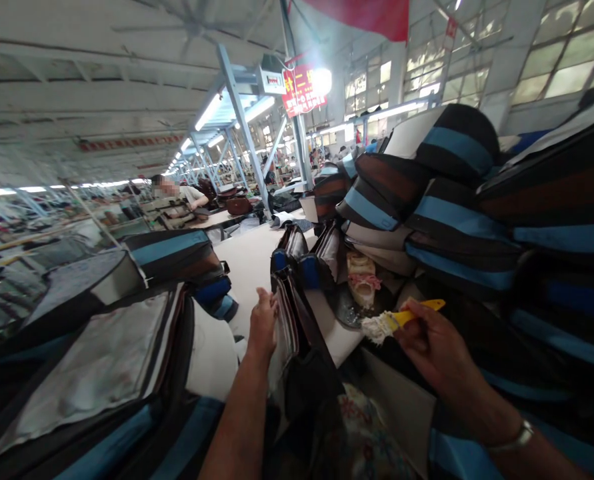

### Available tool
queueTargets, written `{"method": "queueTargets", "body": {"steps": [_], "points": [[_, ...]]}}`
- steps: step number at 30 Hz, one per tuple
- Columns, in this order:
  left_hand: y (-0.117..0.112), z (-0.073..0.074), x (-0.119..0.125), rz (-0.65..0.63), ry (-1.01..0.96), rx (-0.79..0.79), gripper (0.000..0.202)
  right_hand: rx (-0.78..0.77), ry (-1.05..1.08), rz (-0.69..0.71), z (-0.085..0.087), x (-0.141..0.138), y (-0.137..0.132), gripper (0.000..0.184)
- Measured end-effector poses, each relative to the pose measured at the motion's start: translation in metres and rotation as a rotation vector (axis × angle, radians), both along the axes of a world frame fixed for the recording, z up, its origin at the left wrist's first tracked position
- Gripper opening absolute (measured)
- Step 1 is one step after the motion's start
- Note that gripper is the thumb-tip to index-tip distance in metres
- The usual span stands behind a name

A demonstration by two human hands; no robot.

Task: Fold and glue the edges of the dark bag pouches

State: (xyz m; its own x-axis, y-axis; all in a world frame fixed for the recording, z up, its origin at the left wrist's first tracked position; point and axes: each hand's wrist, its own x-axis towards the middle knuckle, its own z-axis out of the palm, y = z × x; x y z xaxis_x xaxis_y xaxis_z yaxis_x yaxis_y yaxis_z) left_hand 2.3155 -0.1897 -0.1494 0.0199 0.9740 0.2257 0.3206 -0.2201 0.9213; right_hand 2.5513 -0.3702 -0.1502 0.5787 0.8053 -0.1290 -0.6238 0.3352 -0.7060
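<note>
My right hand [429, 343] is closed round the yellow handle of a brush [401, 317], its bristles pointing left and caked with a white paste. Just beyond the bristles is a dark round dish [345, 311] with white smears, and a cut-open pale plastic bottle [361, 283] rests in it. My left hand [263, 325] grips the near-left edge of a dark bag [304, 353] with several layers, standing upright in front of me. Part of the left fingers is hidden behind that edge. Two similar bag pieces [321, 257] stand just behind it.
Tall stacks of black bags with blue stripes [457, 207] rise on the right. More bags [171, 250] and pale lining [101, 367] lie at left. A white tabletop [249, 257] runs between. A co-worker [179, 197] sits farther back, near metal posts [244, 127].
</note>
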Motion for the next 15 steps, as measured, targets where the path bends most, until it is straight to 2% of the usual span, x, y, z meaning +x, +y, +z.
{"method": "queueTargets", "body": {"steps": [2,3,4,6,8,11,13,15], "points": [[-0.039,-0.011,-0.017,-0.057,-0.091,-0.037,0.094,-0.018,0.086,0.028,-0.001,-0.004,0.004,0.033],[-0.061,-0.019,-0.026,-0.078,-0.119,-0.041,0.097,-0.012,0.092,0.047,-0.001,-0.006,0.005,0.033],[-0.083,-0.029,-0.034,-0.089,-0.128,-0.029,0.093,-0.003,0.088,0.069,-0.001,-0.009,0.006,0.033],[-0.119,-0.049,-0.046,-0.118,-0.036,0.070,0.072,0.009,0.069,0.104,0.002,-0.016,0.008,0.032],[-0.141,-0.067,-0.050,-0.101,0.107,0.176,0.061,0.008,0.029,0.136,0.008,-0.026,0.009,0.031],[-0.146,-0.081,-0.043,-0.073,0.132,0.204,0.048,0.006,-0.091,0.144,0.023,-0.043,0.011,0.035],[-0.138,-0.077,-0.035,-0.121,0.062,0.186,0.033,0.055,-0.240,0.099,0.037,-0.053,0.011,0.035],[-0.130,-0.066,-0.028,-0.185,0.008,0.181,0.026,0.143,-0.481,0.050,0.050,-0.061,0.012,0.028]]}}
